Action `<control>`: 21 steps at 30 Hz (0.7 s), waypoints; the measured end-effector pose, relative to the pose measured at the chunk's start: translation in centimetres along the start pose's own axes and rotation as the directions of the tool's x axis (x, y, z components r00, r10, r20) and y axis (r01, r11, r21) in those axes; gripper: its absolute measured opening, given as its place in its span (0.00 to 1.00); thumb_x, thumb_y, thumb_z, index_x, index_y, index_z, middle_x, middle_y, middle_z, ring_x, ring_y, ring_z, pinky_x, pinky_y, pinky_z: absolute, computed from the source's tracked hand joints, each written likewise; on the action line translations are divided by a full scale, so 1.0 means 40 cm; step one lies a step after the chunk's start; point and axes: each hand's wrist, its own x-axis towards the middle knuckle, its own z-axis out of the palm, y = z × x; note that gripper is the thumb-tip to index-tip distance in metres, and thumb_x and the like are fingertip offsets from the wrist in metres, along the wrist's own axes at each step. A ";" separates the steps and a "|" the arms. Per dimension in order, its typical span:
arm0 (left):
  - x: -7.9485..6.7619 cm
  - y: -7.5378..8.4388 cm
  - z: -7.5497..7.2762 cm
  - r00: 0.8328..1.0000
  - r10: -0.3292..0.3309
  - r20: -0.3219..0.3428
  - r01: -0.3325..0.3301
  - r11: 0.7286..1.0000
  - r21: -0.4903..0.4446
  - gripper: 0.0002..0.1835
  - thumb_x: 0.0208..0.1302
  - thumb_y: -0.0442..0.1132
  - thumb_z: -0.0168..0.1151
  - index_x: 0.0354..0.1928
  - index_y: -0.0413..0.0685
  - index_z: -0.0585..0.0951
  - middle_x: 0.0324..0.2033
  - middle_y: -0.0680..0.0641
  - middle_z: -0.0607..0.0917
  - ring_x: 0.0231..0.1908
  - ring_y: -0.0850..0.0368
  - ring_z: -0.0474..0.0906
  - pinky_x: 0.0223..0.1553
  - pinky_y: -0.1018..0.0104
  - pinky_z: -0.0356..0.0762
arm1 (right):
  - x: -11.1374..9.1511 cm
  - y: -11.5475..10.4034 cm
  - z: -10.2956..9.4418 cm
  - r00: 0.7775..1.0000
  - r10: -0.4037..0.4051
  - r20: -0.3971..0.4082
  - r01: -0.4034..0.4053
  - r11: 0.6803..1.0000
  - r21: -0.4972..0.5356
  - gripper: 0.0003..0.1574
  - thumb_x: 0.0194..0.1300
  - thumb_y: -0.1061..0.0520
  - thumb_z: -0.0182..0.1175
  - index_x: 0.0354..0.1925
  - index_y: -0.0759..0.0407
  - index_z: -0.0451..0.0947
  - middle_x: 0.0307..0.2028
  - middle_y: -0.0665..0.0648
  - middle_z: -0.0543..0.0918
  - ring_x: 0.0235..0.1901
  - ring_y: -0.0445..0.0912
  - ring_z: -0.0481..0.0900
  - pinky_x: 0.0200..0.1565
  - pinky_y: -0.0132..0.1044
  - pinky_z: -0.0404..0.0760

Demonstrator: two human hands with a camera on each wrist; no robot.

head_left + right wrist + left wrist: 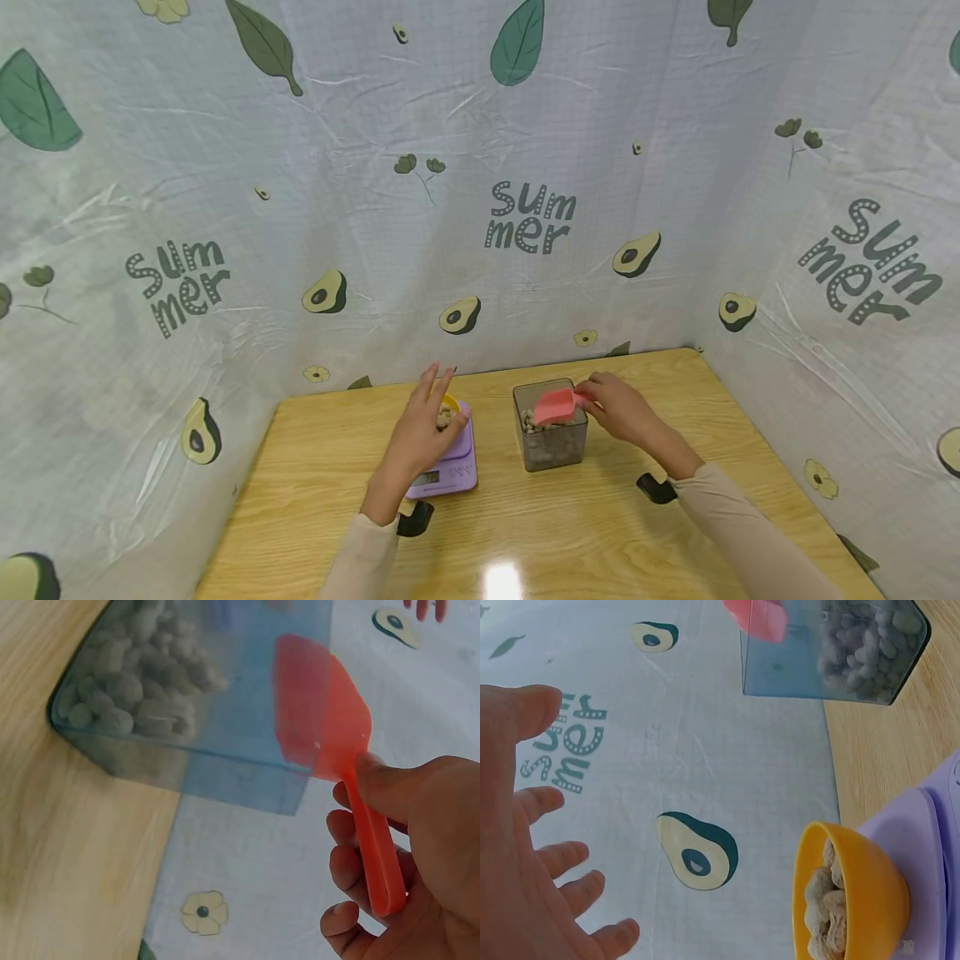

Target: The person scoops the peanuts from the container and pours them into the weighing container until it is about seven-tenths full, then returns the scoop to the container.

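Observation:
My right hand (624,408) grips the handle of a red scoop (375,855), its thumb along the top of the handle. The scoop's blade (555,407) is at the mouth of a clear grey container (555,452), partly inside the rim. Unshelled peanuts (142,682) fill the container's lower part. My left hand (415,437) hovers over a purple kitchen scale (463,477), its fingers spread and holding nothing. On the scale stands a yellow bowl (877,889) with peanuts (825,911) in it, partly hidden by this hand in the head view.
The wooden table (525,517) extends in front of and around the scale and container. A white cloth (450,250) printed with avocados and leaves hangs behind the table and along both sides. The scale's small display (427,478) faces me, too small to read.

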 end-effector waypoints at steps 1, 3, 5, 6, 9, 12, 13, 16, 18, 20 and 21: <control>0.002 0.003 0.003 1.000 0.000 0.001 0.000 1.000 0.022 0.40 0.69 0.55 0.57 0.78 0.56 0.55 0.78 0.42 0.51 0.75 0.37 0.52 0.65 0.35 0.66 | 0.002 -0.002 0.005 1.000 -0.006 0.002 0.006 1.000 -0.008 0.13 0.66 0.54 0.64 0.46 0.58 0.84 0.36 0.52 0.81 0.38 0.47 0.78 0.38 0.42 0.79; 0.006 0.009 0.008 1.000 -0.001 0.000 0.001 0.999 0.045 0.39 0.69 0.57 0.56 0.77 0.56 0.56 0.77 0.42 0.52 0.74 0.36 0.53 0.65 0.35 0.66 | 0.007 -0.005 0.013 1.000 -0.014 0.009 0.014 1.000 -0.021 0.12 0.65 0.54 0.64 0.45 0.57 0.84 0.35 0.51 0.80 0.36 0.45 0.76 0.36 0.39 0.76; 0.010 0.015 0.012 1.000 0.004 0.000 -0.004 0.998 0.059 0.39 0.69 0.58 0.55 0.77 0.56 0.56 0.77 0.42 0.53 0.74 0.35 0.54 0.65 0.36 0.65 | 0.013 -0.010 0.020 1.000 -0.026 0.016 0.026 0.999 -0.039 0.12 0.64 0.53 0.65 0.44 0.56 0.85 0.34 0.50 0.79 0.34 0.44 0.74 0.34 0.36 0.74; 0.011 0.018 0.014 1.000 0.006 0.003 -0.006 0.998 0.064 0.39 0.70 0.59 0.54 0.77 0.56 0.56 0.77 0.42 0.53 0.74 0.35 0.54 0.66 0.36 0.65 | 0.016 -0.013 0.023 0.999 -0.032 0.019 0.033 0.998 -0.045 0.12 0.64 0.52 0.65 0.44 0.55 0.85 0.33 0.50 0.79 0.33 0.43 0.73 0.33 0.36 0.73; 0.011 0.027 0.018 1.000 0.004 0.024 -0.006 0.998 0.066 0.39 0.70 0.59 0.54 0.77 0.55 0.57 0.77 0.43 0.53 0.74 0.37 0.54 0.66 0.37 0.65 | 0.022 -0.022 0.029 0.998 -0.043 0.036 0.045 0.998 -0.046 0.10 0.63 0.52 0.66 0.42 0.54 0.85 0.33 0.50 0.79 0.31 0.42 0.72 0.33 0.35 0.72; 0.008 0.032 0.024 0.999 -0.008 0.049 0.005 0.998 0.055 0.38 0.70 0.60 0.53 0.77 0.56 0.56 0.78 0.45 0.51 0.75 0.40 0.53 0.65 0.37 0.66 | 0.022 -0.030 0.033 0.997 -0.040 0.063 0.042 0.999 -0.026 0.10 0.63 0.53 0.67 0.43 0.54 0.85 0.33 0.50 0.79 0.31 0.42 0.71 0.33 0.35 0.71; 0.008 0.032 0.025 0.999 -0.011 0.053 0.009 0.999 0.050 0.38 0.70 0.60 0.53 0.77 0.57 0.56 0.78 0.45 0.51 0.76 0.41 0.52 0.65 0.37 0.66 | 0.022 -0.032 0.034 0.997 -0.037 0.073 0.038 0.999 -0.017 0.10 0.63 0.54 0.67 0.43 0.54 0.85 0.34 0.50 0.79 0.32 0.42 0.71 0.34 0.36 0.71; 0.009 0.032 0.028 0.998 -0.003 0.055 0.001 0.999 0.048 0.38 0.71 0.60 0.52 0.77 0.58 0.55 0.78 0.45 0.51 0.76 0.43 0.50 0.65 0.36 0.65 | 0.023 -0.031 0.037 0.996 -0.028 0.082 0.028 1.000 -0.001 0.10 0.64 0.55 0.66 0.44 0.55 0.84 0.35 0.52 0.80 0.34 0.45 0.72 0.35 0.39 0.72; 0.011 0.031 0.027 0.999 0.007 0.050 -0.010 0.999 0.053 0.38 0.71 0.59 0.52 0.78 0.58 0.54 0.78 0.44 0.52 0.77 0.43 0.49 0.66 0.36 0.64 | 0.024 -0.029 0.038 0.998 -0.022 0.064 0.022 1.000 0.003 0.11 0.64 0.55 0.65 0.45 0.56 0.84 0.38 0.54 0.80 0.36 0.47 0.74 0.38 0.43 0.73; 0.014 0.032 0.027 0.999 0.019 0.040 -0.021 0.998 0.055 0.38 0.71 0.58 0.53 0.77 0.57 0.55 0.78 0.43 0.52 0.77 0.42 0.49 0.68 0.36 0.62 | 0.027 -0.028 0.034 0.999 -0.025 0.029 0.025 1.000 0.000 0.12 0.65 0.54 0.65 0.47 0.55 0.83 0.42 0.56 0.81 0.41 0.50 0.76 0.41 0.47 0.74; 0.016 0.032 0.027 0.999 0.019 0.040 -0.021 0.998 0.059 0.38 0.71 0.58 0.54 0.77 0.57 0.55 0.78 0.44 0.52 0.77 0.42 0.48 0.70 0.37 0.59 | 0.028 -0.030 0.031 1.000 -0.027 0.009 0.027 1.000 -0.003 0.14 0.66 0.54 0.65 0.48 0.54 0.83 0.45 0.56 0.81 0.44 0.52 0.76 0.43 0.50 0.74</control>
